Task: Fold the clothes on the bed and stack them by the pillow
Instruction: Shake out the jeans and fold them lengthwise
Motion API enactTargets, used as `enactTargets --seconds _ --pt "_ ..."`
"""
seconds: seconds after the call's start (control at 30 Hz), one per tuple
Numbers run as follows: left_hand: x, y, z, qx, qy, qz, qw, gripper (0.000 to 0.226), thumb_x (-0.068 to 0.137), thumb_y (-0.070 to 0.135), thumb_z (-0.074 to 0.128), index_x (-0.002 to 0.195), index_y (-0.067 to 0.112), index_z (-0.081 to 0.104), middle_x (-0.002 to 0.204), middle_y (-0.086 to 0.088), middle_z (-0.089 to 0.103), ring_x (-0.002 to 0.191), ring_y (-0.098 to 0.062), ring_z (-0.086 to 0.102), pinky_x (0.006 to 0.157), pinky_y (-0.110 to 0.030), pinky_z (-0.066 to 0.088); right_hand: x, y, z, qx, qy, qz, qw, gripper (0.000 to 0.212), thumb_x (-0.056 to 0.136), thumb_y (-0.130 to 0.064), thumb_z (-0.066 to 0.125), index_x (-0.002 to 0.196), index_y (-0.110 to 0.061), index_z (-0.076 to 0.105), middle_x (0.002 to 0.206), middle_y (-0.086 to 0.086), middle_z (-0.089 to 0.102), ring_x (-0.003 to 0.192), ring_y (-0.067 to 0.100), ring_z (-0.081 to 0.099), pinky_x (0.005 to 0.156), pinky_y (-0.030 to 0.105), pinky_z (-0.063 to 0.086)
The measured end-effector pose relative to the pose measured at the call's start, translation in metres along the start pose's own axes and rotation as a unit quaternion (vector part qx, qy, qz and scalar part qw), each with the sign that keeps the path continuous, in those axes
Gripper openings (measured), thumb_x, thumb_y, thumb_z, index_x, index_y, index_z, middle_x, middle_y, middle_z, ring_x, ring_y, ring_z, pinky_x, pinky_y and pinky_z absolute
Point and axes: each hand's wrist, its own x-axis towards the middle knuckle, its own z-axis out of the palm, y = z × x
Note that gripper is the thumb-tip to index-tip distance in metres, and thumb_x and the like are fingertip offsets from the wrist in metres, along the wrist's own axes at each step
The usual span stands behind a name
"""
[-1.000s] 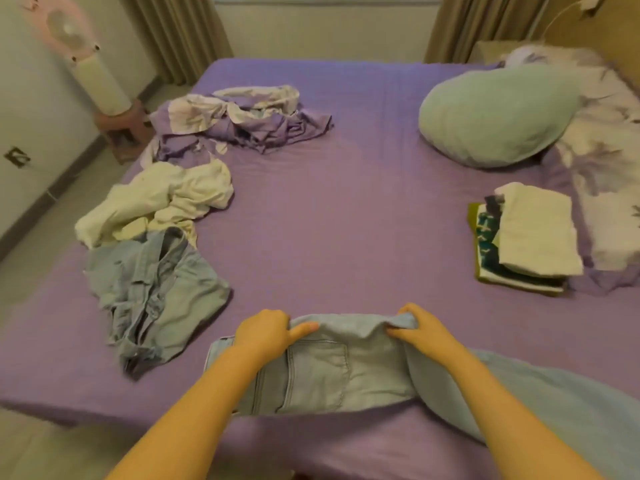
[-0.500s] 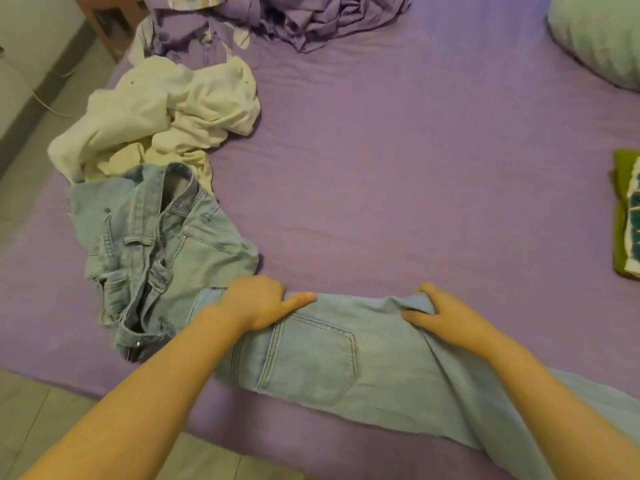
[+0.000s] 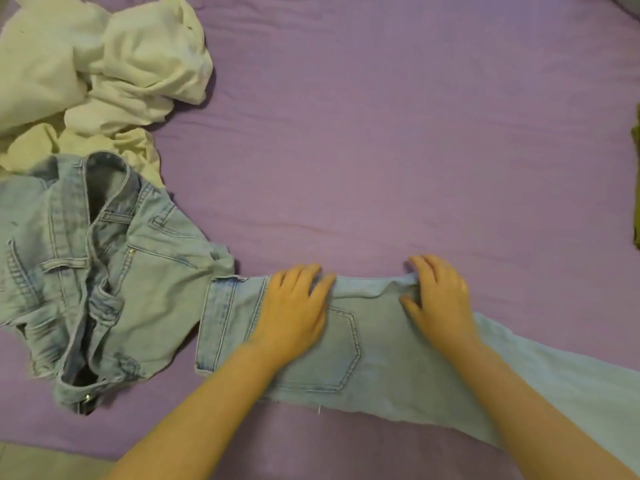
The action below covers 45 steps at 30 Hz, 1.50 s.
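Light blue jeans lie flat near the front edge of the purple bed, waistband to the left, back pocket up, the leg running off to the lower right. My left hand rests flat on the seat next to the waistband, fingers spread. My right hand pinches a small bunch of denim at the jeans' far edge between thumb and fingers. The pillow is out of view.
A second crumpled denim garment lies to the left, almost touching the waistband. A cream garment is heaped behind it. The green edge of the folded stack shows at the right border. Floor shows at the bottom left.
My head has tilted down and closer, so pillow and stack left the view. My left hand has gone from gripping the jeans' edge to lying flat on them. The right hand keeps its pinch.
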Motion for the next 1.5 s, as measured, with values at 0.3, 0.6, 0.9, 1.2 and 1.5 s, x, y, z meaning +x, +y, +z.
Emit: enactTargets --seconds 0.3,0.6,0.9,1.2,1.5 --pt "-0.032 0.030 0.043 0.026 -0.224 0.097 0.969 0.104 0.071 0.085 0.044 0.151 0.022 0.023 0.158 -0.015 0.015 0.144 -0.040 0.014 0.108 -0.070 0.019 -0.065 0.009 0.049 -0.115 -0.077 -0.132 0.982 0.067 0.087 -0.062 0.035 0.143 -0.025 0.040 0.152 0.011 0.031 0.142 0.029 0.020 0.110 0.059 0.013" --pt "-0.013 0.049 0.044 0.071 -0.353 0.046 0.932 0.128 0.069 0.076 0.059 0.141 0.025 -0.034 0.143 -0.016 -0.046 0.129 -0.039 -0.045 0.100 -0.072 -0.022 -0.054 0.009 0.030 -0.153 -0.196 -0.127 0.960 0.092 0.077 -0.067 0.056 0.150 -0.031 0.013 0.158 0.010 0.001 0.145 0.036 0.002 0.111 0.063 0.003" --pt "0.001 0.153 0.018 -0.004 -0.385 0.012 0.923 0.088 0.091 0.045 0.052 0.152 0.028 -0.009 0.157 -0.010 -0.026 0.145 -0.034 -0.020 0.115 -0.060 -0.003 -0.117 0.100 -0.022 -0.149 -0.133 -0.080 0.977 0.071 0.055 -0.047 0.086 0.117 -0.017 0.069 0.121 0.012 0.066 0.108 0.034 0.064 0.078 0.052 0.055" --pt "0.017 0.339 0.044 -0.063 -0.389 0.080 0.915 0.074 0.096 0.045 0.045 0.153 0.030 0.001 0.160 -0.005 -0.015 0.147 -0.029 -0.010 0.116 -0.057 0.002 -0.214 0.280 -0.055 -0.164 -0.133 -0.004 0.977 0.040 0.080 -0.041 0.066 0.111 -0.017 0.072 0.117 0.014 0.067 0.103 0.035 0.066 0.073 0.055 0.054" --pt "0.028 0.462 0.075 -0.055 -0.413 0.083 0.905 0.066 0.100 0.041 0.042 0.154 0.026 0.007 0.161 -0.007 -0.007 0.148 -0.029 -0.005 0.118 -0.049 0.010 -0.256 0.429 -0.068 -0.120 -0.176 0.179 0.961 0.073 0.096 -0.051 0.040 0.152 -0.028 -0.001 0.161 0.005 -0.002 0.147 0.026 -0.001 0.115 0.040 0.020"
